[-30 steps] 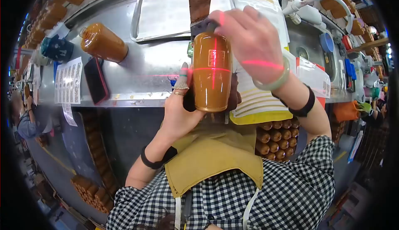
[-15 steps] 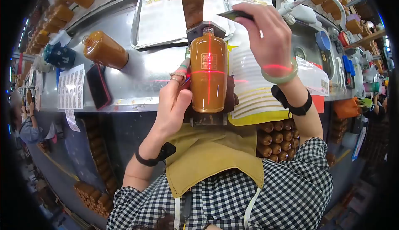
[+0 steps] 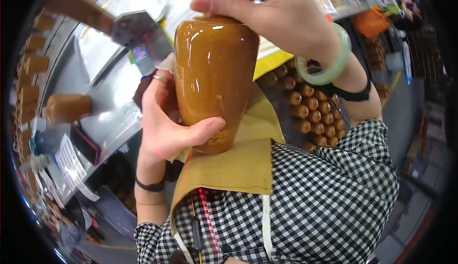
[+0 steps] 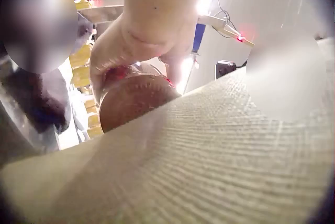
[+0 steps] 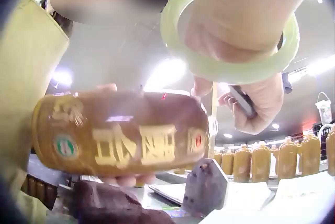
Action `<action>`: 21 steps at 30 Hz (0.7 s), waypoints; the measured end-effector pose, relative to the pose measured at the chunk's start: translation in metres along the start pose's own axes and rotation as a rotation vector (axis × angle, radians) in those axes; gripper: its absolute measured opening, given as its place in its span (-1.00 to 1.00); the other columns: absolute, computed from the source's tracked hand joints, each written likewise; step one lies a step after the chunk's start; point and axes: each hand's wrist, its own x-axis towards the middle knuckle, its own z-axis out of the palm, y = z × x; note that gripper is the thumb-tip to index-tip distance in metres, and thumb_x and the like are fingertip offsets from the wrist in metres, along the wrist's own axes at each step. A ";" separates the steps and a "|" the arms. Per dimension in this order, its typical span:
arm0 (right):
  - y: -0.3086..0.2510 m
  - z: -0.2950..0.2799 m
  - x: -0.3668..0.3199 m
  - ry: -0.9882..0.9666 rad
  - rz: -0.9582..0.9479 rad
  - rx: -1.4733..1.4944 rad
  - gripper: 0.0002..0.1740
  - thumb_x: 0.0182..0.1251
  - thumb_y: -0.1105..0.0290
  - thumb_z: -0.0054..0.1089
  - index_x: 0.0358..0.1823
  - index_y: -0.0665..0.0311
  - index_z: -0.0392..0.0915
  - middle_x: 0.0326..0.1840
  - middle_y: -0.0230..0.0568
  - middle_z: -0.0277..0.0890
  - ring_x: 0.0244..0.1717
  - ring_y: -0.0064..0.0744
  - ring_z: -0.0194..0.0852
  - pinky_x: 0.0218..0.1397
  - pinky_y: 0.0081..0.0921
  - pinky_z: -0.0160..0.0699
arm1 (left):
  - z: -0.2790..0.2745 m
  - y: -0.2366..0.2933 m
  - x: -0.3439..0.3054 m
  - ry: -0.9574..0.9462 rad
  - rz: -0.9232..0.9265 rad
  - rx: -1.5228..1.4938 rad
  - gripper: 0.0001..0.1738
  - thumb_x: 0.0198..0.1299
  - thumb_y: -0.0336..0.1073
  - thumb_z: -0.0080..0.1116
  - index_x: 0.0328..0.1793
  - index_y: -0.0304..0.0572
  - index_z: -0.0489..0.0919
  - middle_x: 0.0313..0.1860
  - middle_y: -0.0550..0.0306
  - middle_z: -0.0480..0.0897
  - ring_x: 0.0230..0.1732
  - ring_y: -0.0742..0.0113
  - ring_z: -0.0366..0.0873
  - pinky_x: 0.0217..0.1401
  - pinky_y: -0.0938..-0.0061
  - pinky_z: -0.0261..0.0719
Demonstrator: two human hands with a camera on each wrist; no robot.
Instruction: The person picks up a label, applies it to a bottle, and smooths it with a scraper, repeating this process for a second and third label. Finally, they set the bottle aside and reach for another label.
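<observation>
A glossy brown bottle [image 3: 214, 73] is up close in front of the apron, mouth end away from the body. My left hand [image 3: 160, 130] grips its side, with the thumb laid across the lower part. At the neck, my right hand [image 3: 286, 18] has its thumb over the bottle's top, hiding the mouth. A dark flat blade like a scraper [image 5: 243, 101] is tucked in the right hand's curled fingers. Large gold characters and a round green mark show on the bottle [image 5: 120, 129] in the right wrist view. In the left wrist view the bottle's round base [image 4: 136, 101] shows below the hand.
Beyond the left hand stands a hexagonal metal plate [image 3: 138, 30] on a wooden post [image 3: 78, 4]. Another brown bottle [image 3: 69, 108], a dark phone [image 3: 86, 144] and a label sheet [image 3: 69, 159] are on the metal bench. Several brown bottles [image 3: 310, 111] lie stacked below, at right.
The bottle has come off its rest under the red laser lines, moved toward the body and turned. My left hand now wraps it, and the right hand is back at its neck. The head view has swung.
</observation>
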 end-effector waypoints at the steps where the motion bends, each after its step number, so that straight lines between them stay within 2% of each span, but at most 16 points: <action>1: -0.019 -0.023 -0.014 0.068 0.045 -0.145 -0.72 0.32 0.25 0.55 -0.24 0.33 0.69 -0.43 -0.28 0.55 -0.38 -0.49 0.51 -0.29 -0.50 0.49 | 0.010 0.002 0.008 -0.036 0.079 0.107 0.09 -0.12 -0.33 0.73 0.53 -0.48 0.32 0.34 -0.08 0.60 0.33 0.20 0.62 0.44 0.29 0.55; 2: -0.034 -0.043 -0.024 0.072 0.055 -0.268 -0.68 0.27 0.24 0.60 -0.27 0.27 0.62 -0.45 -0.41 0.40 -0.45 -0.62 0.28 -0.39 -0.56 0.24 | 0.018 0.002 0.015 -0.072 0.163 0.211 0.12 -0.18 -0.32 0.75 0.53 -0.48 0.34 0.33 -0.06 0.61 0.31 0.19 0.64 0.41 0.31 0.58; 3: -0.042 -0.060 -0.035 0.076 0.065 -0.391 -0.63 0.21 0.22 0.65 -0.30 0.21 0.55 -0.46 -0.55 0.25 -0.53 -0.75 0.05 -0.49 -0.62 -0.01 | 0.026 -0.001 0.020 -0.102 0.155 0.214 0.12 -0.18 -0.32 0.75 0.53 -0.48 0.34 0.33 -0.06 0.61 0.31 0.19 0.64 0.41 0.31 0.58; 5: -0.030 -0.084 -0.073 0.094 0.034 -0.270 -0.68 0.31 0.13 0.58 -0.33 0.23 0.71 -0.42 -0.37 0.46 -0.36 -0.47 0.30 -0.22 -0.47 0.24 | 0.038 -0.010 0.029 -0.219 0.300 0.439 0.19 -0.26 -0.31 0.74 0.55 -0.50 0.30 0.40 -0.10 0.55 0.39 0.14 0.58 0.51 0.25 0.48; 6: -0.052 -0.096 -0.079 0.015 0.013 -0.224 -0.73 0.43 0.28 0.47 -0.17 0.38 0.67 -0.36 -0.26 0.54 -0.37 -0.46 0.44 -0.22 -0.48 0.41 | 0.043 -0.015 0.034 -0.290 0.341 0.517 0.28 -0.27 -0.31 0.79 0.61 -0.49 0.25 0.44 -0.12 0.53 0.44 0.12 0.54 0.55 0.23 0.43; 7: -0.053 -0.107 -0.096 0.032 0.027 -0.237 -0.73 0.43 0.28 0.47 -0.17 0.38 0.67 -0.36 -0.26 0.54 -0.37 -0.46 0.44 -0.22 -0.48 0.41 | 0.048 -0.024 0.040 -0.315 0.336 0.518 0.28 -0.27 -0.31 0.79 0.61 -0.49 0.25 0.44 -0.12 0.53 0.44 0.12 0.54 0.55 0.23 0.43; 9: -0.051 -0.130 -0.137 -0.164 0.236 -0.164 -0.85 0.48 0.47 0.36 -0.04 0.34 0.59 -0.22 -0.37 0.41 -0.22 -0.55 0.38 -0.13 -0.54 0.42 | 0.063 -0.042 0.051 -0.490 0.455 0.698 0.35 -0.17 -0.28 0.80 0.70 -0.47 0.13 0.57 -0.16 0.42 0.58 0.08 0.40 0.65 0.19 0.31; 10: -0.054 -0.131 -0.152 -0.173 0.318 -0.193 -0.87 0.45 0.52 0.35 -0.11 0.42 0.59 -0.15 -0.23 0.51 -0.13 -0.39 0.53 -0.02 -0.47 0.51 | 0.071 -0.045 0.057 -0.571 0.454 0.758 0.40 -0.10 -0.29 0.78 0.76 -0.47 0.01 0.69 -0.24 0.26 0.70 0.02 0.21 0.73 0.13 0.17; 11: -0.054 -0.124 -0.169 -0.104 0.378 -0.235 -0.86 0.40 0.52 0.38 -0.12 0.41 0.61 -0.18 -0.20 0.48 -0.15 -0.35 0.52 -0.04 -0.46 0.51 | 0.076 -0.047 0.059 -0.585 0.456 0.759 0.40 -0.10 -0.29 0.78 0.76 -0.47 0.01 0.69 -0.24 0.26 0.70 0.02 0.21 0.73 0.13 0.17; 13: -0.031 -0.119 -0.214 0.031 0.488 -0.372 -0.84 0.34 0.44 0.43 -0.14 0.33 0.69 -0.18 -0.10 0.56 -0.23 -0.09 0.61 -0.11 -0.29 0.57 | 0.079 -0.053 0.066 -0.431 0.593 0.876 0.41 -0.09 -0.29 0.74 0.77 -0.46 -0.04 0.74 -0.32 0.14 0.75 -0.05 0.11 0.76 0.08 0.09; 14: -0.022 -0.115 -0.238 0.054 0.568 -0.425 -0.87 0.33 0.45 0.41 -0.15 0.31 0.68 -0.17 -0.09 0.56 -0.21 -0.03 0.62 -0.11 -0.24 0.59 | 0.073 -0.049 0.067 -0.410 0.593 0.922 0.39 -0.04 -0.25 0.70 0.77 -0.46 -0.06 0.75 -0.36 0.12 0.75 -0.11 0.11 0.76 0.08 0.08; 17: 0.027 -0.087 -0.319 0.060 0.812 -0.499 -0.92 0.33 0.48 0.34 -0.17 0.24 0.68 -0.12 -0.07 0.55 -0.17 0.08 0.65 -0.09 -0.11 0.64 | 0.053 -0.055 0.062 -0.163 0.574 0.847 0.12 0.22 -0.28 0.48 0.77 -0.40 0.02 0.71 -0.30 0.22 0.72 -0.14 0.19 0.74 0.02 0.11; 19: 0.067 -0.051 -0.377 0.063 0.937 -0.489 -0.87 0.31 0.50 0.33 -0.13 0.20 0.71 -0.06 -0.05 0.56 -0.14 0.11 0.66 -0.03 -0.06 0.68 | 0.030 -0.047 0.047 -0.025 0.446 0.843 -0.03 0.36 -0.27 0.32 0.77 -0.35 0.05 0.69 -0.29 0.28 0.69 -0.12 0.24 0.73 -0.04 0.13; 21: 0.103 -0.011 -0.425 0.020 0.905 -0.524 -0.78 0.30 0.45 0.37 -0.04 0.26 0.73 -0.03 -0.01 0.56 -0.02 0.08 0.70 0.02 -0.10 0.70 | 0.007 -0.048 0.034 0.109 0.339 0.796 0.03 0.26 -0.45 0.36 0.77 -0.34 0.01 0.70 -0.31 0.23 0.67 -0.19 0.27 0.75 -0.01 0.11</action>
